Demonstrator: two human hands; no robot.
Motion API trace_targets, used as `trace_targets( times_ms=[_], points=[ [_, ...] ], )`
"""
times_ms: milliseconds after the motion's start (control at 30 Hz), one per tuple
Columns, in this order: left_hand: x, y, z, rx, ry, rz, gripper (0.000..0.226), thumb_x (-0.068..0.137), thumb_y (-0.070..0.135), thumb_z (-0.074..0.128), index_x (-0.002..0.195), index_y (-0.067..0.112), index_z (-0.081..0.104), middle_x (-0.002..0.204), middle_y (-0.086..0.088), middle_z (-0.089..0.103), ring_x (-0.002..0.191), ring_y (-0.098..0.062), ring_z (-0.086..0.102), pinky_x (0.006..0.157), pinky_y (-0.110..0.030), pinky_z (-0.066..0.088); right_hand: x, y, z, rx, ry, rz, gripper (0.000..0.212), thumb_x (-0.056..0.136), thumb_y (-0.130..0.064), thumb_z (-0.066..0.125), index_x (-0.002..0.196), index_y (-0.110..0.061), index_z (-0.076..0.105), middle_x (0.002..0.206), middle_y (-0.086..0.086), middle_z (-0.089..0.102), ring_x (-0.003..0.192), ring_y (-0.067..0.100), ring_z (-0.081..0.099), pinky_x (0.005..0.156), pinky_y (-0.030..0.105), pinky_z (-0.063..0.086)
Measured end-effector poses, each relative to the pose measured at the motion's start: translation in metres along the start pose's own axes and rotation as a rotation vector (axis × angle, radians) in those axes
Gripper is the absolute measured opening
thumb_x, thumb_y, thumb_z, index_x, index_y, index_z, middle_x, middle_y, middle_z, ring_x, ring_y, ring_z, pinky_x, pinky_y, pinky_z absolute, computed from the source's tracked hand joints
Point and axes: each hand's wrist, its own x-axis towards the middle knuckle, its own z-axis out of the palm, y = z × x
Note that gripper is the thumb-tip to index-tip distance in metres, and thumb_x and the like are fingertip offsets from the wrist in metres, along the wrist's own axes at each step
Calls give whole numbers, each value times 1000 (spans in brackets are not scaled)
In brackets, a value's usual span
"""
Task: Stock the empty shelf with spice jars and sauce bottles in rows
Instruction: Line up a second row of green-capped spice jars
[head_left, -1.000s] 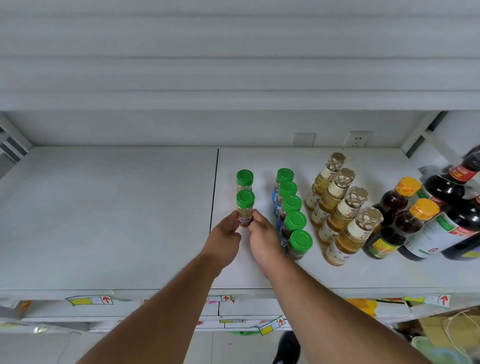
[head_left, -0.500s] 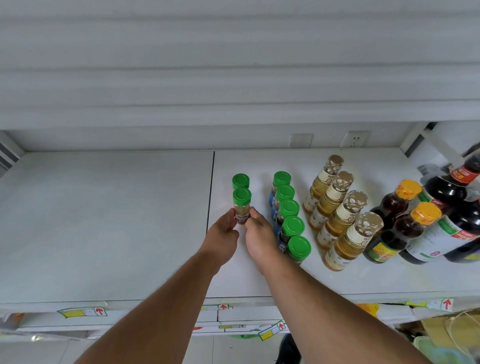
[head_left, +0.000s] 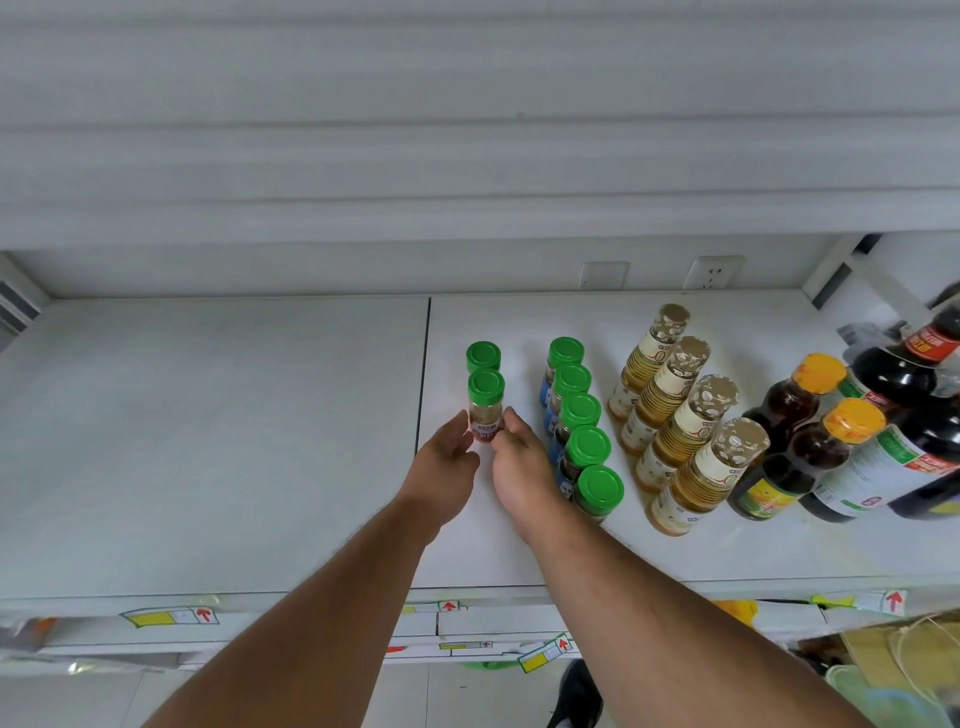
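Observation:
A spice jar (head_left: 485, 410) with a green lid and a red label stands upright on the white shelf (head_left: 208, 441), just right of the seam between two shelf boards. My left hand (head_left: 447, 467) touches its lower left side and my right hand (head_left: 522, 467) its lower right side, fingertips pinching the base. A second green-lidded jar (head_left: 483, 356) stands directly behind it. To the right runs a row of several green-lidded jars (head_left: 576, 410), close to my right wrist.
Further right stand a row of golden bottles (head_left: 680, 415), two dark bottles with orange caps (head_left: 810, 415) and large dark sauce bottles (head_left: 909, 395). Two wall sockets (head_left: 602, 274) sit on the back wall. The left shelf board is bare.
The view has tilted slightly, so the shelf sits lower in the frame. Both hands stay on the same jar, which has hardly moved.

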Motion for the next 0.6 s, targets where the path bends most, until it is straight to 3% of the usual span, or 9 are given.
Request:
trace_targets(
  times_ms=[100, 200, 400, 500, 600],
  points=[
    [-5, 2, -4, -9, 43, -13, 61, 101, 9, 51, 157, 29, 37, 151, 8, 51, 139, -7, 46, 113, -28, 36, -5, 1, -2, 2, -11, -18, 49, 107, -16, 39, 154, -27, 45, 149, -1, 52, 114, 6, 41, 97, 21, 30],
    [-13, 3, -8, 5, 70, -2, 59, 101, 14, 52, 156, 29, 39, 151, 4, 52, 137, -8, 49, 115, -30, 36, -15, 4, -3, 8, -1, -21, 48, 109, -18, 39, 156, -27, 42, 156, -1, 47, 118, 7, 42, 98, 21, 30],
    [-42, 1, -16, -4, 69, 21, 58, 101, 12, 52, 156, 25, 40, 151, 1, 52, 137, -9, 49, 118, -32, 35, -40, 13, -3, 21, 10, 18, 51, 108, -13, 42, 157, -24, 41, 156, -3, 47, 121, 10, 48, 84, 11, 31],
    [-58, -1, -16, -22, 66, 26, 56, 101, 11, 52, 155, 22, 42, 150, 0, 53, 136, -10, 49, 111, -26, 35, -55, 20, 3, 15, 34, 45, 53, 105, -14, 45, 156, -25, 43, 150, -3, 51, 131, 16, 53, 102, 23, 40],
    [-73, -3, -14, -39, 69, 30, 55, 100, 8, 53, 154, 19, 44, 147, -1, 55, 135, -12, 51, 104, -22, 35, -65, 26, 7, 55, 8, 55, 55, 104, -13, 47, 157, -21, 41, 151, -3, 50, 136, 16, 50, 120, 35, 35]
  ],
)
